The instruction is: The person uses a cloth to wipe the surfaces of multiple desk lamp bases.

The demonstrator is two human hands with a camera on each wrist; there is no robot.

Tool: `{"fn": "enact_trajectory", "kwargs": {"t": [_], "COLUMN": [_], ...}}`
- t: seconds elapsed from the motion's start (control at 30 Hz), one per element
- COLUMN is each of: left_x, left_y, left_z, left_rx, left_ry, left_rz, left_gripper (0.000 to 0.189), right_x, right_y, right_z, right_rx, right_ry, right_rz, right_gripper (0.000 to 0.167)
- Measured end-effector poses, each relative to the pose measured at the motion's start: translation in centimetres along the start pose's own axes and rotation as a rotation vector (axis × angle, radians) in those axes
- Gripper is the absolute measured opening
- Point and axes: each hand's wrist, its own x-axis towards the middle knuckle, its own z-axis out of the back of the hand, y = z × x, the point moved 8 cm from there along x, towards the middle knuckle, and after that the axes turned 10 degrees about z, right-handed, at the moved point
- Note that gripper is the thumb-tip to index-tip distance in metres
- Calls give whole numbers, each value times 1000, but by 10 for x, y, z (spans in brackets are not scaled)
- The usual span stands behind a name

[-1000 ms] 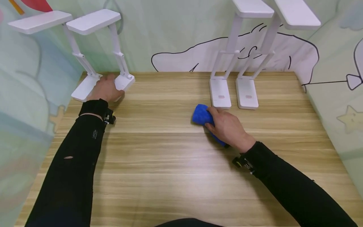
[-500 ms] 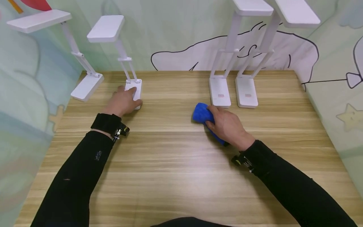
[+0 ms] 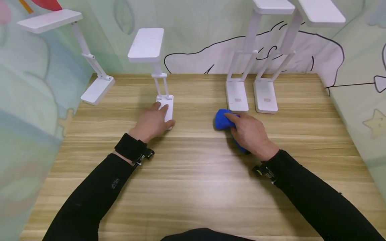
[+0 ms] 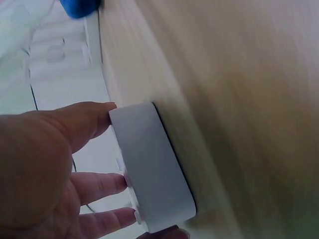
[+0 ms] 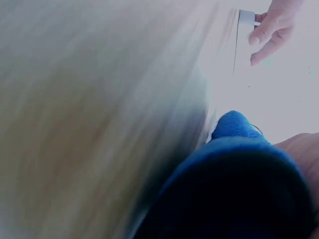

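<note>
My left hand grips a white folding desk lamp by its base. In the left wrist view, the thumb is at one side of the lamp base, two fingertips touch its top and another finger is at the far side. This lamp stands upright with its flat head raised. My right hand holds a blue cloth on the wooden table, just in front of another lamp's base. The cloth also fills the lower part of the right wrist view, bunched up and partly dark.
One white lamp stands at the table's back left corner. Two more, a nearer lamp and a lamp beside it, stand at the back right. A printed cloth wall borders the wooden table.
My left hand has brought its lamp from beside the back left lamp to the right and nearer me, turning it to face forward. The right hand stays on the blue cloth.
</note>
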Motion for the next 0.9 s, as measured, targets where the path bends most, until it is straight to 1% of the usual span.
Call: {"fn": "enact_trajectory", "kwargs": {"t": [0.1, 0.2, 0.3, 0.37, 0.43, 0.6, 0.7, 0.8, 0.87, 0.9], "left_x": [-10, -20, -29, -34, -40, -53, -59, -65, -67, -68], "left_y": [-20, -38, -53, -62, -70, -90, -102, -110, -110, -107], "left_z": [-3, -5, -6, -8, -10, -14, -17, -20, -22, -22], "left_rx": [9, 22, 33, 42, 48, 61, 66, 38, -22, -71], "left_ry": [-14, -46, -79, -95, -114, -150, -165, -168, -146, -134], "left_rz": [-43, -79, -97, -108, -129, -194, -223, -262, -280, -287], "left_gripper": [76, 75, 74, 74, 74, 75, 76, 76, 71, 67], "right_x": [-5, -8, -10, -11, -11, -10, -8, -7, -7, -7], "right_y": [0, -1, -3, -5, -7, -8, -9, -10, -12, -12], "right_z": [3, 1, -3, -6, -6, -4, -3, -4, -4, -5], "right_rx": [-51, -75, -61, -34, -16, -15, -14, 2, 14, 19], "right_ry": [-14, 22, 67, 81, 73, 16, 12, 22, 24, 24], "right_rz": [38, 54, 40, 20, 5, 18, 16, -3, -15, -19], "right_gripper": [48, 50, 53, 58, 58, 48, 46, 45, 44, 44]}}
